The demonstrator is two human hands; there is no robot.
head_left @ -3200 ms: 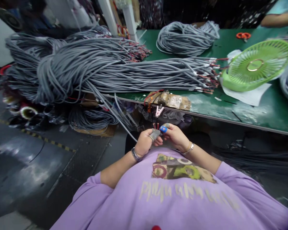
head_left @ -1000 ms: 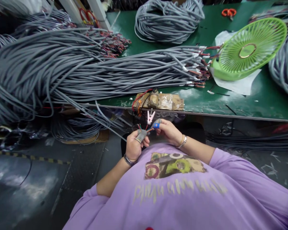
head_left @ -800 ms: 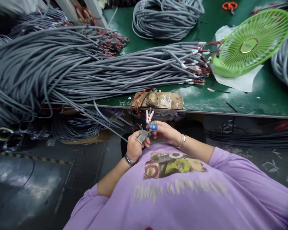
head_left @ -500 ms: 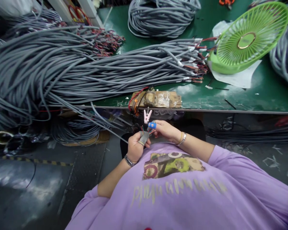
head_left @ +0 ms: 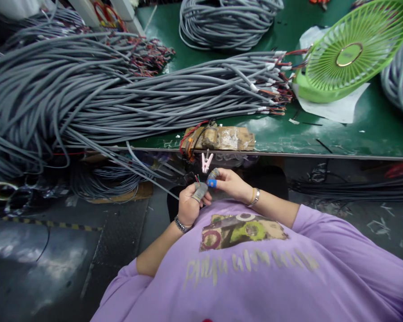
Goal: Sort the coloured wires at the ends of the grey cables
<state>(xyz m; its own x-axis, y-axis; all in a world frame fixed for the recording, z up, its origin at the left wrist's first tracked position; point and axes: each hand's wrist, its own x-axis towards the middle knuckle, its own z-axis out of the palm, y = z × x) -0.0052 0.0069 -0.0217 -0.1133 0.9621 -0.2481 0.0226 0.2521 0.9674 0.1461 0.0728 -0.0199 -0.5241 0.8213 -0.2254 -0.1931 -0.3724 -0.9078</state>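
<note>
The left hand (head_left: 190,203) pinches thin wires (head_left: 197,179); whether the right hand (head_left: 231,184), just beside them, grips any is unclear.

the grey cables (head_left: 174,99) have a plastic-looking skin, smooth and rather matt. on the left hand (head_left: 189,208), the grey finger cover (head_left: 200,192) looks like matt, rough cloth. the green table top (head_left: 278,136) is smooth and partly glossy. the fan (head_left: 349,54) is of green plastic with soft shine. the brown block (head_left: 235,137) looks like rough wood. the pink clip (head_left: 206,163) seems plastic. the wrist band (head_left: 180,224) is shiny metal, and the purple shirt (head_left: 248,293) is matt cloth.
</note>
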